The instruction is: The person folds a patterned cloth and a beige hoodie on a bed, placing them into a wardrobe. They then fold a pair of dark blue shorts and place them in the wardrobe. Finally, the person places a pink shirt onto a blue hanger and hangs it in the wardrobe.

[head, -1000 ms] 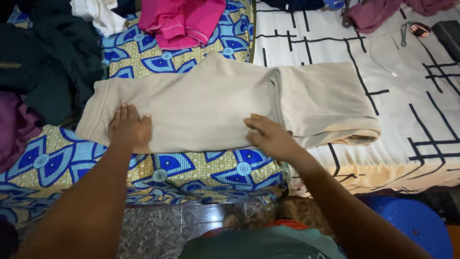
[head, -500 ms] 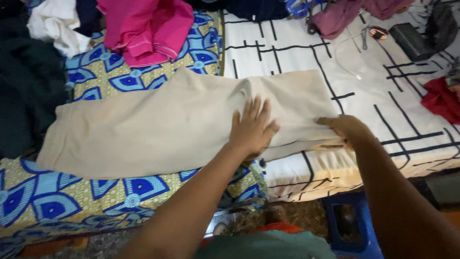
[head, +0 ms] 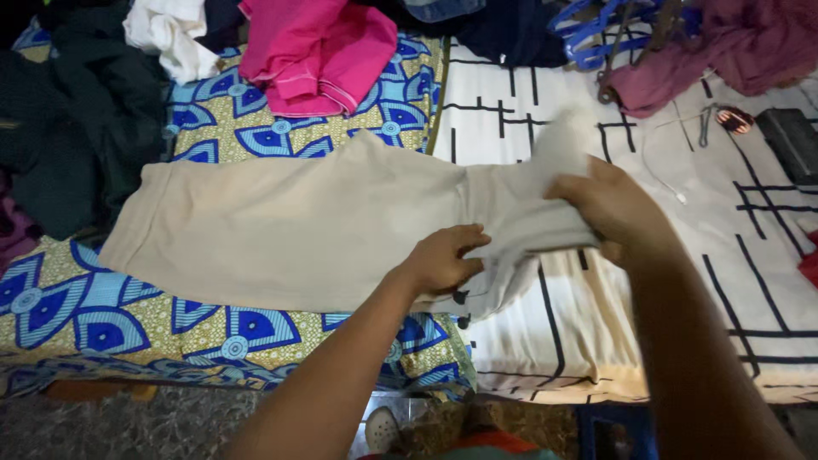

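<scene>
A beige garment [head: 290,226] lies flat across the bed, over a blue and yellow patterned cloth [head: 111,307] and a white sheet with black lines [head: 682,281]. My left hand [head: 443,258] presses down on the garment near its middle, at the front edge. My right hand [head: 609,209] grips the garment's right end and holds it lifted and folded over toward the left; that raised part is blurred.
A pink garment [head: 315,47], a white cloth [head: 166,34] and dark clothes [head: 68,128] are heaped at the back left. Blue hangers [head: 596,30], a maroon garment [head: 724,51], a white cable [head: 660,162] and a black box [head: 792,140] lie at the back right.
My right hand has taken the garment's right end and raised it toward the left. My left hand slid down to the garment's front edge. The camera shifted slightly.
</scene>
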